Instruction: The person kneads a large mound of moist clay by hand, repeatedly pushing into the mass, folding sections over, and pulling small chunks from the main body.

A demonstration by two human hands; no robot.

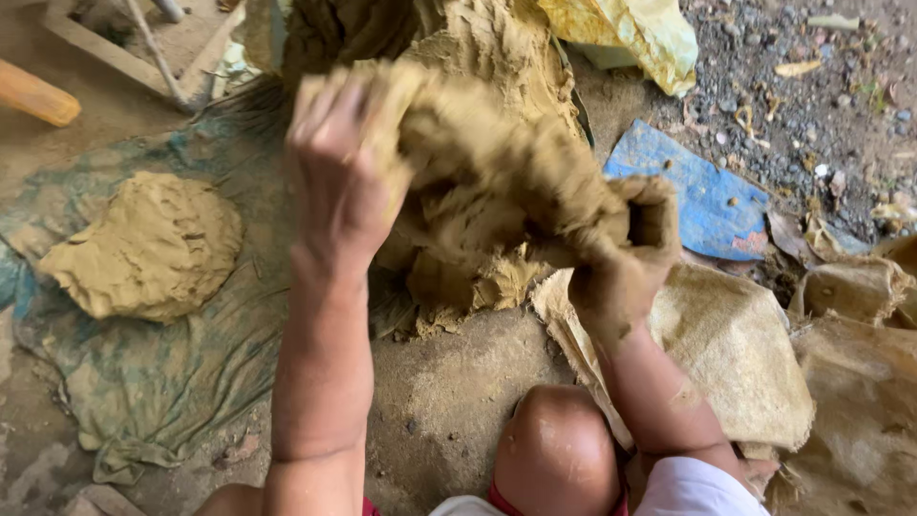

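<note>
Both hands grip one clay lump (497, 162), lifted above the ground in front of a big clay heap (478, 38). The left hand (334, 182) closes its fingers over the lump's upper left end; the mud-coated right hand (630, 248) clenches its lower right end. A flattened clay slab (143, 248) lies on the green sheet (162, 392) at its left edge. Sacking (735, 354) lies beneath the right arm.

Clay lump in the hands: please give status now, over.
Left hand and right hand both grip one wet clay lump, lifted above the ground. Flattened clay mound lies left on green tarp. Nothing blocking.
</note>
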